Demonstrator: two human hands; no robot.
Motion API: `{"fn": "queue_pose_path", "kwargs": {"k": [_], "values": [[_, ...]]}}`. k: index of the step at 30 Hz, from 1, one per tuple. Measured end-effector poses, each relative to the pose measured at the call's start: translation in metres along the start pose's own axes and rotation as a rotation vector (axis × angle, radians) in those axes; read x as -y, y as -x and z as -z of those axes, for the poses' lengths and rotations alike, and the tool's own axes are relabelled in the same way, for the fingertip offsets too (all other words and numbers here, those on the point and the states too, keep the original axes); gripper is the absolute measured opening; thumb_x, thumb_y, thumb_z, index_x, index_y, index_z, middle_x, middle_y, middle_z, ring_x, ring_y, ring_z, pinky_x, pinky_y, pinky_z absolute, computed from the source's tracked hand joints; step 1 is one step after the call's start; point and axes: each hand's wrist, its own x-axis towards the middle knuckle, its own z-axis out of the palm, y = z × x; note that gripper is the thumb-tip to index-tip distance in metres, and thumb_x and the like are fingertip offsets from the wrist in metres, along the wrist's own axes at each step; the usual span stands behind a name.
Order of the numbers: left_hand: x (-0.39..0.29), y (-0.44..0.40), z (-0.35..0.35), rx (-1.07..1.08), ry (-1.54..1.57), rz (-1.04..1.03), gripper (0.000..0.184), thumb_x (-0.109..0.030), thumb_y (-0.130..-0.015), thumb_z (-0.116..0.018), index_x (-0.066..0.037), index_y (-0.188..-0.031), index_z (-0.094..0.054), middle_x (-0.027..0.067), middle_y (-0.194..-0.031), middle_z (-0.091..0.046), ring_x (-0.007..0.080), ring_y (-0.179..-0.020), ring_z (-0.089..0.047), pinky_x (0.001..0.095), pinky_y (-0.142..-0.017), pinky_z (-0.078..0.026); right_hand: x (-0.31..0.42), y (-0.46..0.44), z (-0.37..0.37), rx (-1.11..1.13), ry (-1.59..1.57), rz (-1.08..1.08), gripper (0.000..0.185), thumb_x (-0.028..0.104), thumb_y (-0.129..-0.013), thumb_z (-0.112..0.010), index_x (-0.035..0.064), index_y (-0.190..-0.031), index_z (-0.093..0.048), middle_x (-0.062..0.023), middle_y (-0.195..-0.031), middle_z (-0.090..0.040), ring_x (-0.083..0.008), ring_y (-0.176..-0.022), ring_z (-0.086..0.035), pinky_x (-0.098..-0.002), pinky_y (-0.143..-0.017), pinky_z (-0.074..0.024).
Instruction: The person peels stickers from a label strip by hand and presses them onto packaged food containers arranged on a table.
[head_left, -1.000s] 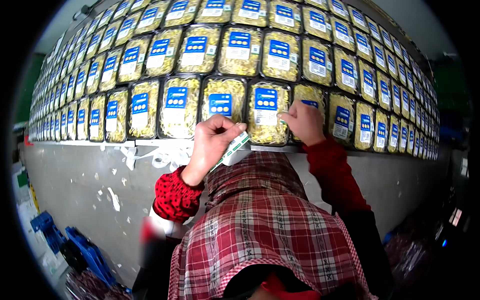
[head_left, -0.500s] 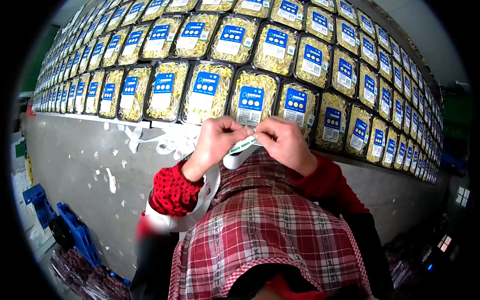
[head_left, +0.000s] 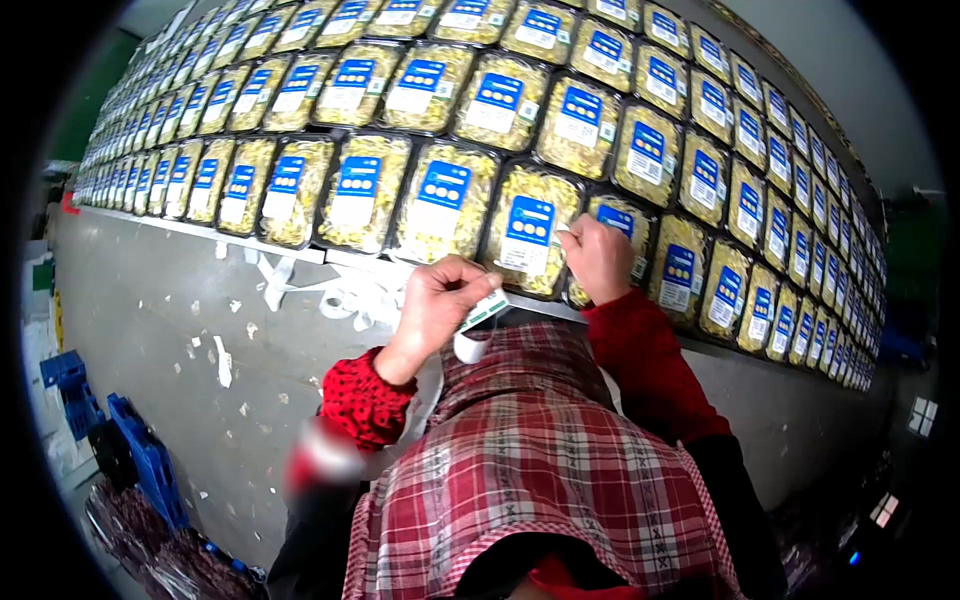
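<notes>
My left hand pinches a strip of green-and-white stickers, whose white backing curls down over the apron. To the right, my right hand is closed at the right edge of a sprout tray with a blue-and-white label. Its thumb and finger are pressed together near that label; whether a small sticker is between them is too small to make out. Another labelled tray lies partly hidden behind my right hand.
Rows of labelled sprout trays cover the table. White backing strips hang at its front edge. Paper scraps lie on the grey floor. Blue plastic pallets stand at the lower left.
My right hand has moved away from the sticker strip, up and right to the tray. My left hand still holds the strip. The view has shifted slightly.
</notes>
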Motion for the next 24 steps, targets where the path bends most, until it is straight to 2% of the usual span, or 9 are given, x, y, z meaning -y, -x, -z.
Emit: {"fn": "queue_pose_path", "kwargs": {"k": [3, 5, 6, 7, 11, 13, 18, 21, 24], "values": [[0.004, 0.002, 0.004, -0.066, 0.112, 0.027, 0.015, -0.008, -0.086, -0.072, 0.000, -0.076, -0.065, 0.0005, -0.072, -0.064, 0.0057, -0.065, -0.053, 0.0222, -0.061, -0.044, 0.004, -0.009, 0.015, 0.089, 0.192, 0.064, 0.031, 0.031, -0.077, -0.074, 0.0038, -0.073, -0.060, -0.0122, -0.058, -0.062, -0.0307, -0.053, -0.063, -0.0429, -0.048, -0.0476], [0.006, 0.002, 0.005, -0.101, 0.147, 0.001, 0.018, -0.007, -0.085, -0.072, -0.001, -0.072, -0.062, 0.0008, -0.070, -0.063, 0.0042, -0.065, -0.050, 0.0217, -0.060, -0.043, 0.025, -0.005, 0.034, 0.157, -0.160, 0.158, 0.023, 0.024, -0.079, -0.073, 0.0029, -0.081, -0.063, -0.0125, -0.062, -0.063, -0.0277, -0.055, -0.064, -0.0390, -0.050, -0.0485], [0.006, 0.002, 0.006, -0.136, 0.122, -0.015, 0.020, -0.010, -0.083, -0.075, -0.001, -0.070, -0.062, -0.0005, -0.067, -0.061, 0.0041, -0.063, -0.049, 0.0222, -0.057, -0.042, 0.043, 0.004, 0.029, 0.241, -0.577, 0.168, 0.017, 0.017, -0.081, -0.071, 0.0021, -0.088, -0.066, -0.0144, -0.072, -0.066, -0.0244, -0.062, -0.065, -0.0348, -0.055, -0.0497], [0.005, 0.002, 0.005, -0.165, 0.095, -0.026, 0.023, -0.013, -0.080, -0.078, -0.001, -0.068, -0.062, -0.0017, -0.063, -0.058, 0.0040, -0.061, -0.047, 0.0227, -0.054, -0.041, 0.076, 0.008, 0.046, 0.374, -0.759, 0.183, 0.014, 0.012, -0.083, -0.068, 0.0011, -0.092, -0.067, -0.0147, -0.082, -0.067, -0.0224, -0.067, -0.064, -0.0327, -0.060, -0.0490], [0.004, 0.005, 0.017, -0.203, 0.089, -0.130, 0.023, -0.013, -0.079, -0.078, 0.001, -0.069, -0.065, 0.0022, -0.066, -0.059, 0.0070, -0.063, -0.051, 0.0245, -0.057, -0.043, 0.105, 0.010, 0.044, 0.646, -0.812, 0.106, 0.009, 0.004, -0.083, -0.066, -0.0016, -0.090, -0.063, -0.0096, -0.078, -0.064, -0.0137, -0.064, -0.058, -0.0295, -0.059, -0.0452], [0.006, 0.010, 0.024, -0.185, 0.065, -0.140, 0.018, -0.012, -0.080, -0.078, 0.002, -0.073, -0.068, 0.0047, -0.069, -0.061, 0.0103, -0.065, -0.054, 0.0261, -0.059, -0.044, 0.114, 0.014, 0.041, 0.633, -0.867, 0.037, 0.009, 0.005, -0.081, -0.068, -0.0009, -0.085, -0.063, -0.0084, -0.065, -0.060, -0.0130, -0.058, -0.056, -0.0302, -0.054, -0.0441], [0.004, 0.026, 0.043, -0.157, -0.055, -0.170, 0.013, -0.009, -0.080, -0.076, 0.001, -0.075, -0.070, 0.0032, -0.070, -0.060, 0.0091, -0.065, -0.052, 0.0255, -0.061, -0.042, 0.127, 0.016, 0.036, 0.486, -0.645, 0.282, 0.009, 0.008, -0.077, -0.070, 0.0011, -0.077, -0.064, -0.0103, -0.066, -0.062, -0.0173, -0.056, -0.061, -0.0304, -0.051, -0.0443], [0.013, 0.029, 0.056, -0.139, -0.120, -0.121, 0.012, -0.007, -0.082, -0.073, 0.001, -0.074, -0.069, 0.0022, -0.070, -0.059, 0.0081, -0.064, -0.051, 0.0253, -0.060, -0.041, 0.095, 0.001, 0.000, 0.448, -0.860, -0.130, 0.010, 0.008, -0.077, -0.071, -0.0013, -0.075, -0.068, -0.0077, -0.064, -0.065, -0.0119, -0.056, -0.058, -0.0281, -0.052, -0.0430], [0.017, 0.033, 0.063, -0.133, 0.022, -0.041, 0.013, -0.009, -0.081, -0.074, 0.001, -0.075, -0.070, 0.0031, -0.067, -0.057, 0.0100, -0.064, -0.050, 0.0262, -0.059, -0.040, 0.092, -0.014, -0.013, 0.301, -0.814, -0.201, 0.017, 0.012, -0.076, -0.073, -0.0045, -0.078, -0.071, -0.0089, -0.066, -0.067, -0.0104, -0.055, -0.056, -0.0270, -0.053, -0.0433]]}}
